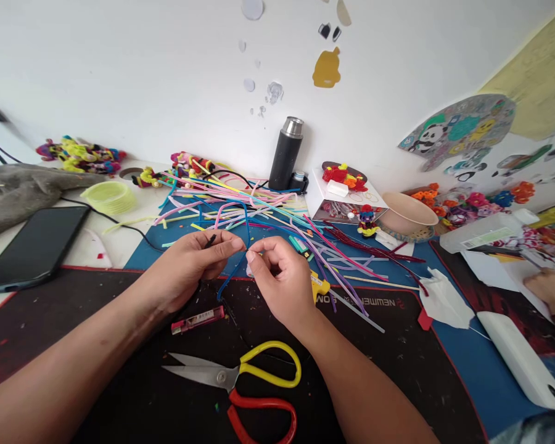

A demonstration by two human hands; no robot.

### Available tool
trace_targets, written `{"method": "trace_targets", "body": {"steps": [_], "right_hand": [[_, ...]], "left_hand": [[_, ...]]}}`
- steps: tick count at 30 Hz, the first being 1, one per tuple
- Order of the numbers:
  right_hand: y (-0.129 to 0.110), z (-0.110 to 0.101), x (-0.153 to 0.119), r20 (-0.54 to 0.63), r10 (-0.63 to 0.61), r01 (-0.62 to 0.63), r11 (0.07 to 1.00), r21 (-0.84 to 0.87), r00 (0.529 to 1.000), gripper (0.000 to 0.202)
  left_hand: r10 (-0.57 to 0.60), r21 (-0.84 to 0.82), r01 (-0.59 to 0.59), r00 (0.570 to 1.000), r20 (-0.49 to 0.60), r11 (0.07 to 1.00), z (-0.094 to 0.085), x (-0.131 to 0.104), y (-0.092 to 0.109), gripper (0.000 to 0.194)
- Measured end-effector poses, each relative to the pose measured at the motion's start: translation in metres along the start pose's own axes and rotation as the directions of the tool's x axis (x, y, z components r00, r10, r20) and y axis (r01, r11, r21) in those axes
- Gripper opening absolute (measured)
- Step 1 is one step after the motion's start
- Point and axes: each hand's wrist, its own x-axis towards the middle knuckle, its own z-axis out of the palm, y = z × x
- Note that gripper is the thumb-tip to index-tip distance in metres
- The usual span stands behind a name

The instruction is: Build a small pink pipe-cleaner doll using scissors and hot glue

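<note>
Between my two hands runs a blue pipe cleaner (246,223), bent over at the top, with one end hanging down toward the mat. My left hand (206,259) is closed in a pinch at it; a short black piece (210,241) also sticks up from that hand. Close by on the right, my right hand (282,274) pinches the same blue pipe cleaner with thumb and forefinger. Below them, scissors (222,376) with one yellow and one red handle lie on the black mat. A slim pink labelled case (198,320) rests under my left hand.
Loose pipe cleaners (277,206) spread behind my hands. A yellow tool, perhaps a glue gun (321,287), is partly hidden by my right hand. A black thermos (287,154) stands at the wall, a phone (34,243) lies left. Another person's hand (552,290) is far right.
</note>
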Motion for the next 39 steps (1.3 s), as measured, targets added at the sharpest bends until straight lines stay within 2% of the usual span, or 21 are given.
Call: {"method": "trace_targets", "body": {"steps": [13,23,29,35,39], "right_hand": [[-0.0003,0.0009,0.0002,0.005,-0.011,0.011,0.998,-0.058,1.000,0.015],[-0.0003,0.0010,-0.0011,0.002,-0.029,0.029,0.996,-0.081,1.000,0.017],[-0.0011,0.0007,-0.0008,-0.004,-0.055,0.054,0.996,-0.067,0.998,0.017],[-0.0015,-0.0002,-0.0009,0.004,-0.008,0.009,0.998,-0.066,1.000,0.018],[-0.0019,0.0005,0.0013,0.020,0.052,-0.053,0.998,0.017,0.998,0.019]], "left_hand": [[-0.008,0.059,0.007,1.000,0.018,0.998,-0.0004,-0.0010,0.0016,0.040],[-0.073,-0.049,0.075,0.997,0.034,0.996,0.0031,-0.0007,-0.0016,0.042],[-0.070,-0.086,0.073,0.997,0.036,0.994,0.0033,-0.0015,-0.0006,0.044],[-0.070,-0.025,0.071,0.997,0.031,0.997,0.0042,-0.0017,-0.0011,0.044],[-0.043,-0.017,0.043,0.999,0.033,0.999,-0.0008,0.0002,-0.0008,0.045]]}}
